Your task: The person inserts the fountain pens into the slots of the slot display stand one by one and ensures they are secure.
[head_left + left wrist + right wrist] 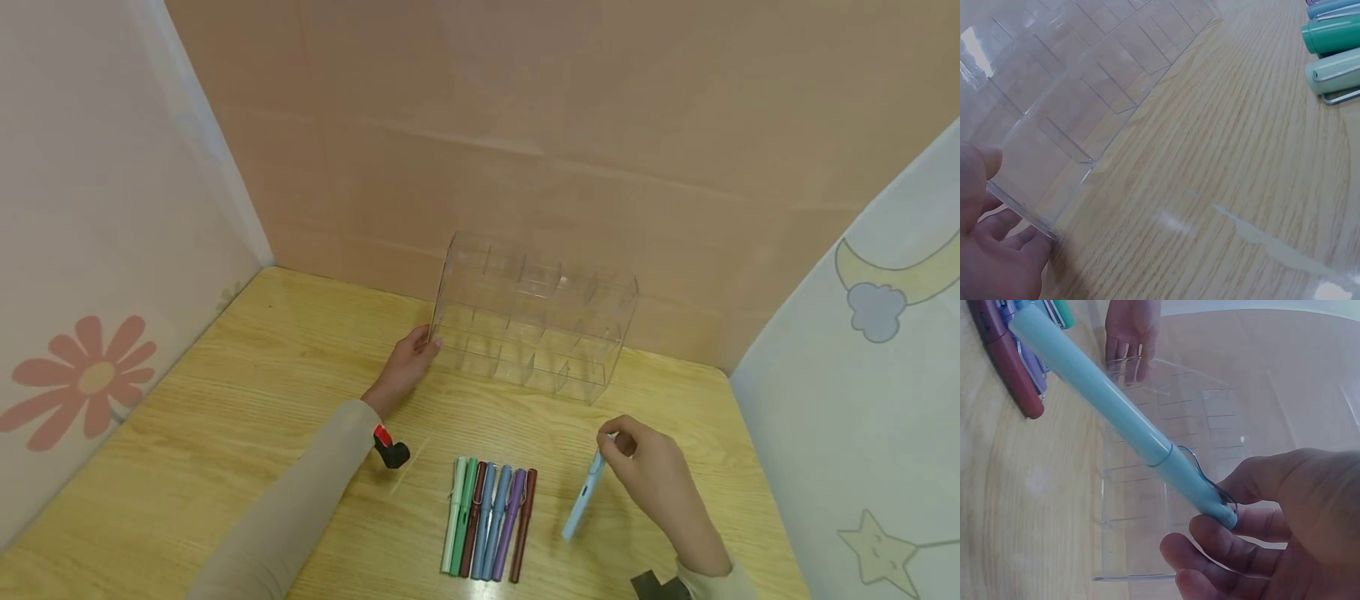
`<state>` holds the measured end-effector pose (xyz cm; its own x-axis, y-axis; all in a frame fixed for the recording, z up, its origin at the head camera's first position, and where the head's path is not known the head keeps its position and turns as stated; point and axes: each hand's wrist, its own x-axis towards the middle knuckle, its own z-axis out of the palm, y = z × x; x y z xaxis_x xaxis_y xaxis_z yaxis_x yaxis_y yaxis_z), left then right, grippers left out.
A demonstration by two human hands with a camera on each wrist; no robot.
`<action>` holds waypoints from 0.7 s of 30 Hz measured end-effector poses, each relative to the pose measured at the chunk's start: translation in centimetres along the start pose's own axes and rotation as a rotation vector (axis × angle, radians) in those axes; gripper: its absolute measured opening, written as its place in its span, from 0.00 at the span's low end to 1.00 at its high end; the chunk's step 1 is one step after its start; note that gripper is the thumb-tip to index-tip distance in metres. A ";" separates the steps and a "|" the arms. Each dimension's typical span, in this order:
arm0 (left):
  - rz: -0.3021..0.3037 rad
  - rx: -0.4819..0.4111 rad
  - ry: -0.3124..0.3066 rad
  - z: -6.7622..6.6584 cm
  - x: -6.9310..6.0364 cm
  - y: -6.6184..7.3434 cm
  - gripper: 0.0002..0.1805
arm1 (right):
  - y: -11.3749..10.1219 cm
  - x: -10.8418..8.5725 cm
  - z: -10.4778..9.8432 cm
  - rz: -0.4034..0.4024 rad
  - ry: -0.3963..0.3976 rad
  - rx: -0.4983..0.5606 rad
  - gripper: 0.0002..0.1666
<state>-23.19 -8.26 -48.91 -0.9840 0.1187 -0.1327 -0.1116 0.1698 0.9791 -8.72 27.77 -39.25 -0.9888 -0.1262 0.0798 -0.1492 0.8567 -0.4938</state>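
Observation:
A clear plastic divided rack (513,369) with rows of compartments stands at the back of the table. My left hand (405,365) grips its left side panel, thumb on one face and fingers on the other, as the left wrist view shows. To the right of a row of pens, my right hand (660,471) pinches a light blue pen (582,502) by its clip end between thumb and fingers. The pen slants, its other end pointing down toward the table; in the right wrist view its barrel (1104,403) crosses in front of the rack.
Several capped pens (491,521) in green, dark red, blue and purple lie side by side on the wooden table (247,400), in front of the rack. A brown backdrop (525,150) rises behind, with patterned white cloth walls (847,433) at both sides.

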 end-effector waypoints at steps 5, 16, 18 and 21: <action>0.005 -0.002 -0.002 0.0 0.0 0.0 0.36 | -0.6 0.4 -0.3 0.015 0.015 0.031 0.09; 0.002 -0.041 -0.012 0.3 -0.1 -0.2 0.36 | -1.7 1.2 -0.2 -0.034 0.092 0.071 0.07; -0.004 -0.041 -0.010 0.2 -0.1 -0.3 0.36 | -1.8 1.4 -0.2 -0.049 0.110 0.075 0.08; -0.011 -0.041 -0.006 0.3 0.0 -0.3 0.37 | -2.0 1.7 -0.1 -0.059 0.134 0.079 0.08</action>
<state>-23.11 -8.06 -49.26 -0.9818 0.1229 -0.1445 -0.1282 0.1311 0.9830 -10.12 25.89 -38.04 -0.9693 -0.1026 0.2232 -0.2124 0.8068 -0.5513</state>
